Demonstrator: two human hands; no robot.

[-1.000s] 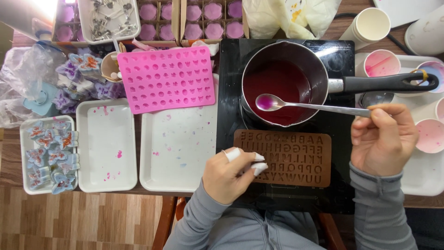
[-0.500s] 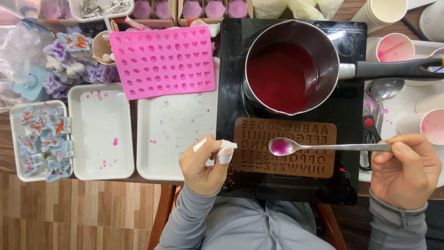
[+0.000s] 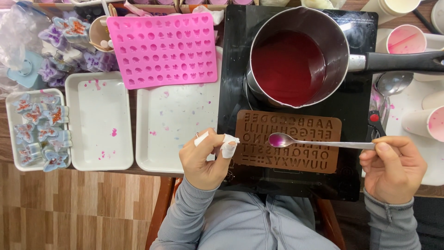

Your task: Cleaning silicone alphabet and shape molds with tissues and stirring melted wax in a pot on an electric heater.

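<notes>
- The right hand (image 3: 393, 169) grips the handle end of a metal spoon (image 3: 319, 143), fingers closed around it. The spoon's bowl, holding a little pink-purple liquid, hovers over the brown letter mould (image 3: 287, 144).
- The left hand (image 3: 203, 159) rests at the left edge of that mould, its bandaged fingers (image 3: 228, 147) curled and pressing on the rim, holding nothing else.
- The mould lies on the near part of the black cooktop (image 3: 231, 69), just near of the saucepan (image 3: 298, 58) of dark red liquid.
- To fill a letter cleanly, I judge the spoon should stay level until its tip is right above one cavity, then tip slowly so only a thin stream falls.
- The left hand does well to pin the mould flat, since soft silicone can buckle and spill.
- A pink mould (image 3: 162, 48) and white trays (image 3: 99, 122) sit to the left on the bench.
</notes>
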